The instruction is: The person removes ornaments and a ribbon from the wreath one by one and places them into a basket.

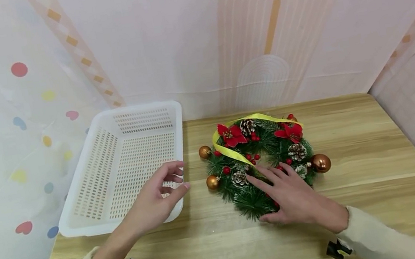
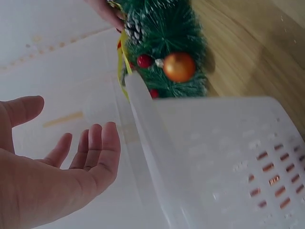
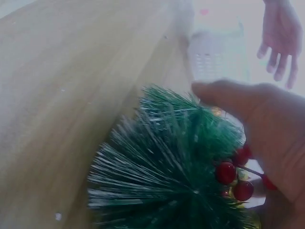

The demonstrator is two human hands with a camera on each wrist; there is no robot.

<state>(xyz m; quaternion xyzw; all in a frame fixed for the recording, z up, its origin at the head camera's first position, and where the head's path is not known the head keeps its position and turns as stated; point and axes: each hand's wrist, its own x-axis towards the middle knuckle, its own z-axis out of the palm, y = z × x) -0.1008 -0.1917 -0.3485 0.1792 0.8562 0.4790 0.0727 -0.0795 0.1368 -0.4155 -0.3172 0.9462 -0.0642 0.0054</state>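
A green Christmas wreath (image 1: 254, 201) lies on the table, trimmed with red flowers, pinecones, red berries and orange-brown baubles. Across its top and left side runs a yellow ribbon (image 1: 266, 116). My right hand (image 1: 296, 197) is over the wreath's lower right part, fingers spread toward its centre and thumb at the lower edge. In the right wrist view the thumb shows just above the green needles (image 3: 162, 176). My left hand (image 1: 154, 202), loosely curled and holding nothing, hovers above the right rim of a white plastic basket (image 1: 180, 124).
The basket, with slotted walls and floor, stands on the left of the wooden table (image 1: 378, 193). A patterned cloth backdrop (image 1: 162, 42) rises behind the table and along both sides. One copper bauble (image 1: 321, 163) sticks out from the wreath's right side.
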